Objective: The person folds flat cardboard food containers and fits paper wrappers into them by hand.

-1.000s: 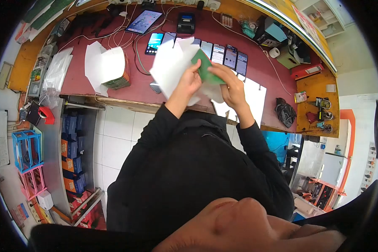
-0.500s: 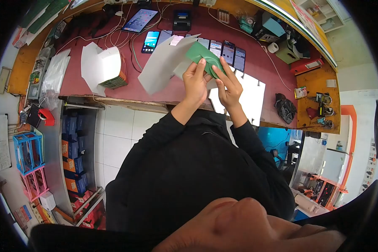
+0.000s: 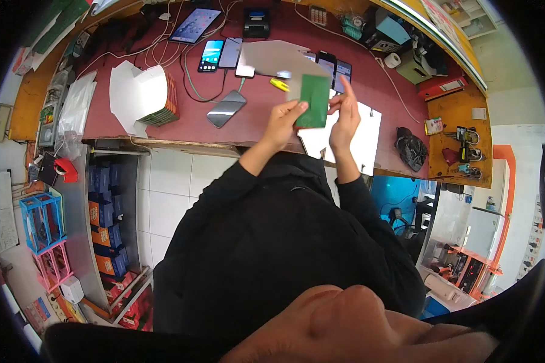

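My left hand point(image 3: 284, 124) pinches the lower left edge of a green folded card point(image 3: 313, 101) between thumb and fingers, holding it upright above the table's front edge. A greyish-white sheet point(image 3: 278, 57) fans out behind the card, blurred by motion, and seems joined to it. Just right of the card is my right hand point(image 3: 346, 124), its index finger stretched up and its other fingers partly bent, with nothing held. White sheets point(image 3: 368, 136) lie on the table below and behind this hand.
Several phones point(image 3: 211, 56) and a tablet point(image 3: 195, 26) lie at the back among cables. A dark phone point(image 3: 227, 109) and a yellow marker point(image 3: 280, 85) are nearer. At left stands a stack of green cards point(image 3: 163, 112) with white flaps. A black plastic bag point(image 3: 410, 148) sits at right.
The green card has turned upright and shifted right, and its white sheet has swung up and back, uncovering the dark phone and the yellow marker. My right hand has come off the card.
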Motion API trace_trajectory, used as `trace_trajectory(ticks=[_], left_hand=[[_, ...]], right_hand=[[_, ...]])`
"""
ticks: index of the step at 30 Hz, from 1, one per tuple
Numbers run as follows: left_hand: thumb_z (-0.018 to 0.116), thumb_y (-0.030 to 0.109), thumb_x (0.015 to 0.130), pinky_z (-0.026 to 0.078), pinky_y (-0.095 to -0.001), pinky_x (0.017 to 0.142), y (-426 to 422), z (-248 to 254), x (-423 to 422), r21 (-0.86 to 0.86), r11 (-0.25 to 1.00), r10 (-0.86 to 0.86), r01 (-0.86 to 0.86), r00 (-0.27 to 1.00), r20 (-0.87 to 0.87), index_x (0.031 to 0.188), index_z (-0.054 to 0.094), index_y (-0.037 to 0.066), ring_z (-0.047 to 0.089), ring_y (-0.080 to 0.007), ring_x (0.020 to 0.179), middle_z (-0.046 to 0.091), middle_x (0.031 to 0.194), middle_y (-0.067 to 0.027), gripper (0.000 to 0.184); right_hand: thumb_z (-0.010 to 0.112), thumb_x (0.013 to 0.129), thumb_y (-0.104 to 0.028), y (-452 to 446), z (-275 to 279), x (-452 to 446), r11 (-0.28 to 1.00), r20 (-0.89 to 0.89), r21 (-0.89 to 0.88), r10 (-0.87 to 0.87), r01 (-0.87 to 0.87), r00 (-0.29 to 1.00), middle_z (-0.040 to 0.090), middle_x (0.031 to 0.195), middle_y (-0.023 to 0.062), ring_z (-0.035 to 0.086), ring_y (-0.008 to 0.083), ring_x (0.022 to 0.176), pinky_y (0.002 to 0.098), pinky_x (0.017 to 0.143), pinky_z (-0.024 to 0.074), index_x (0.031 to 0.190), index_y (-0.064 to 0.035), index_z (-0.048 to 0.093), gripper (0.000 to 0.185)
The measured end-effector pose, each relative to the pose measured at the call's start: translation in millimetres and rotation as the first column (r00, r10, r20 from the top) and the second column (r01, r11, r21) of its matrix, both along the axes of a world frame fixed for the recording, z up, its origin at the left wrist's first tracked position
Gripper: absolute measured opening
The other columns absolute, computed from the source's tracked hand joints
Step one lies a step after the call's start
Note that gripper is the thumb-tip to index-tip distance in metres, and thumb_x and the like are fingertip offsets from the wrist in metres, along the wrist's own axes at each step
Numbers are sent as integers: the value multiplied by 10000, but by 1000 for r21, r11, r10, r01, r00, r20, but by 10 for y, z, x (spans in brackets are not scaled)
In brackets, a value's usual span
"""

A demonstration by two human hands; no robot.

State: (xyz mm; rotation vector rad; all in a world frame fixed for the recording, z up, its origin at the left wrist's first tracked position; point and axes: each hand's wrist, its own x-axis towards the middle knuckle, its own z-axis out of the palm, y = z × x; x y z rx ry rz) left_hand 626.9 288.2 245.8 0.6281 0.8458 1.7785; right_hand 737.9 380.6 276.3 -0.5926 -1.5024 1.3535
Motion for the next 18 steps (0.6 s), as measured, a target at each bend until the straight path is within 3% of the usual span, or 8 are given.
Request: trace_trajectory(ticks=[1, 2, 5, 6, 9, 11, 12, 18], left_hand=[[566, 235, 949, 492, -226, 715, -77, -42, -101, -116, 979, -172, 167, 985, -31, 1051, 646, -35, 619, -89, 795, 669, 895, -42, 299], [579, 224, 935, 505, -262, 738, -200, -80, -114, -197, 919, -322, 342, 938, 125, 1032, 656, -24, 640, -105, 803, 681, 901, -57, 277], [633, 181, 899, 484, -229, 772, -423, -270, -94, -307, 791, -523, 529, 846, 109, 1011, 674, -58, 636, -99, 825, 689, 922, -77, 266], [633, 181, 899, 484, -229, 772, -453, -321, -65, -313, 789, -519, 529, 846, 121, 1011, 674, -58, 636, -99, 825, 689, 922, -77, 266], [634, 169, 893, 491, -236, 748, -494, -409, 18, -335, 752, -569, 569, 815, 108, 1033, 667, -57, 632, -86, 817, 689, 931, -58, 268], [645, 168, 886, 487, -230, 755, -477, -340, 14, -335, 740, -582, 583, 805, 114, 1029, 669, -58, 629, -83, 815, 690, 925, -59, 269], [656, 166, 880, 482, -224, 762, -473, -331, 13, -334, 733, -593, 592, 797, 112, 1025, 671, -60, 626, -79, 813, 690, 920, -60, 270], [659, 158, 880, 465, -221, 719, -517, -292, -33, -248, 679, -715, 691, 699, -12, 1054, 667, -35, 588, -53, 794, 675, 897, -22, 260]], right_hand=[[478, 974, -242, 61, -34, 82, 998, 56, -52, 33, -30, 998, 514, 819, 6, 443, 87, 772, 237, 682, 373, 1234, -29, 598, 356], [523, 950, -238, 158, -113, 202, 987, 268, 156, -8, -35, 963, 508, 838, 4, 437, 100, 772, 241, 675, 366, 1210, -54, 624, 335], [646, 846, -249, 127, -214, 521, 910, 591, 135, 243, -391, 770, 502, 954, 40, 462, 140, 916, 251, 749, 380, 1146, -99, 675, 337], [679, 814, -250, -10, -11, 528, 885, 566, -42, 403, -463, 719, 496, 957, 57, 468, 171, 976, 278, 799, 398, 1098, -92, 693, 326], [729, 756, -201, -69, 30, 597, 882, 635, 84, 312, -464, 707, 490, 939, 71, 494, 197, 952, 303, 810, 418, 972, -77, 715, 250], [772, 677, -135, -99, 107, 588, 899, 612, 378, -65, -219, 789, 490, 910, 90, 521, 229, 918, 329, 842, 422, 836, -55, 697, 193], [772, 677, -135, -122, 116, 595, 902, 614, 374, -65, -218, 786, 490, 910, 90, 521, 229, 918, 329, 842, 422, 836, -55, 697, 193], [808, 622, -140, -120, 40, 673, 815, 715, 3, 403, -579, 572, 509, 881, 62, 521, 226, 905, 368, 945, 381, 775, -53, 696, 208]])
